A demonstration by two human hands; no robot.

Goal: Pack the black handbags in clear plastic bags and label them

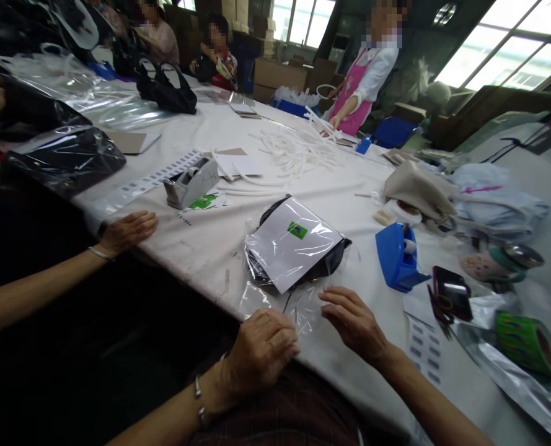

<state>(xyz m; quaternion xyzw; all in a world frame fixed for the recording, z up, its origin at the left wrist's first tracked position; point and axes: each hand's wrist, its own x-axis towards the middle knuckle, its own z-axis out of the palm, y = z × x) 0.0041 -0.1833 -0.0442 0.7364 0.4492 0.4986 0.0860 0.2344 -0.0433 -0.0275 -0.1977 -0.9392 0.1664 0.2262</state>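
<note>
In front of me on the table lies a black bag in a clear plastic bag [256, 298], with a white sheet [287, 260] bearing a green sticker [297, 230] on top. My left hand [263, 344], a bracelet at its wrist, is closed at the near, loose end of the plastic. Its fingertips are partly hidden, but they seem to pinch the film. To the right of that end, my right hand [354, 322] hovers with fingers stretched out and slightly bent, holding nothing visible.
A blue tape dispenser [396, 260], phone [452, 291], green tape roll [524, 344] and bottle [502, 263] stand right. Ahead are a grey tape dispenser [192, 183] and white cords [298, 152]. A co-worker's hand [129, 234] rests left; a person in a pink apron [356, 90] stands opposite.
</note>
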